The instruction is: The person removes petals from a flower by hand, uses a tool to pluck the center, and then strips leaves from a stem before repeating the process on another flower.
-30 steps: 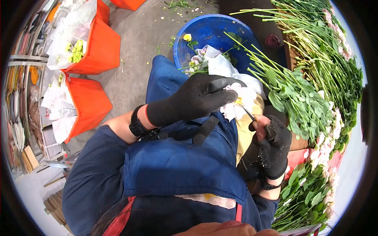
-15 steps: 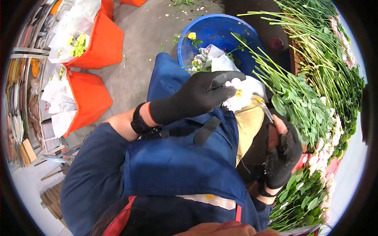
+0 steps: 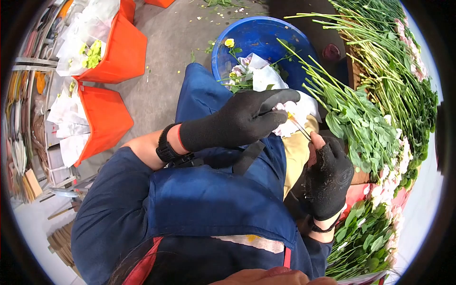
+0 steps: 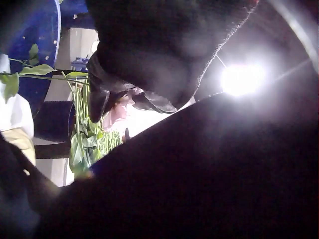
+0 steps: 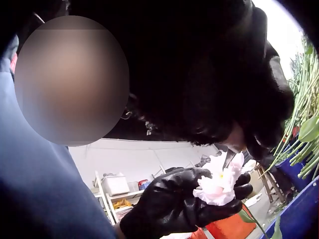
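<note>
A pale pink flower [image 3: 286, 127] with a yellow centre is gripped between the thumb and fingers of the black-gloved left hand [image 3: 237, 118]. The gloved right hand [image 3: 327, 173], with bare thumb and fingertip, pinches a thin metal tool [image 3: 300, 127] whose tip is at the bloom's centre. In the right wrist view the left hand [image 5: 174, 201] cups the flower [image 5: 218, 181] from below, with the right hand [image 5: 199, 74] dark above it. The left wrist view shows pink petals [image 4: 118, 114] under the left hand's dark fingers.
A blue tub [image 3: 256, 40] with discarded flowers and white paper stands beyond the left hand. Orange crates [image 3: 102, 118] holding wrapped flowers are at the left. Long green stems [image 3: 365, 128] with pink blooms lie along the right side.
The right hand moved away from the flower with the tool, then came back, bringing the tip to the bloom's centre again. The left hand keeps its grip, tilting the bloom slightly.
</note>
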Available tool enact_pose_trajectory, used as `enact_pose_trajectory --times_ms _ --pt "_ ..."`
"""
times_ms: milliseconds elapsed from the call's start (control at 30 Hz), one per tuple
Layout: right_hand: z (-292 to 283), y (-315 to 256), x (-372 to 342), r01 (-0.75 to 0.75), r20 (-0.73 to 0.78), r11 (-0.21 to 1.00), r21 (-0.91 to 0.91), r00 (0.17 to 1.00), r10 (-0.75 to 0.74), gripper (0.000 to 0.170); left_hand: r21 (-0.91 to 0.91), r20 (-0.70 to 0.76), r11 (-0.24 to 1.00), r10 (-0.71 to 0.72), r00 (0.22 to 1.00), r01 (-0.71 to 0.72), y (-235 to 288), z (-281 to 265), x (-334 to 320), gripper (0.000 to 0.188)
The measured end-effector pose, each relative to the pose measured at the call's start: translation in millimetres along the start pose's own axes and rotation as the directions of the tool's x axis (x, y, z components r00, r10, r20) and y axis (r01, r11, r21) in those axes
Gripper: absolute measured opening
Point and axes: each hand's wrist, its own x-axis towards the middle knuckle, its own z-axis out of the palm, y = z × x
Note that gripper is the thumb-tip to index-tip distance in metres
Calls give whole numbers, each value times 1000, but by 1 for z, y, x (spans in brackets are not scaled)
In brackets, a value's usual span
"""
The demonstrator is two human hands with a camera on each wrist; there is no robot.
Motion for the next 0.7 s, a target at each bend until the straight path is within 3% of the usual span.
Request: enact_pose_trajectory --times_ms 67,167,367,567,700 --pt "-5 -4 1 -54 39 998 -11 998 55 24 -8 23 999 -40 999 40 7 -2 -1 42" --pt "-2 0 0 29 -35 999 26 999 -28 34 -65 49 990 -119 992 122 7 -1 -1 42" --pt "-1 1 -1 25 4 999 21 1000 -25 42 68 21 998 -17 1000 16 3 -1 0 41" --pt "1 6 -4 41 28 998 36 999 -42 54 28 24 999 -29 999 28 4 0 0 40" --pt "2 7 -5 40 40 997 67 998 -43 52 55 45 997 -51 998 49 8 -2 0 39"
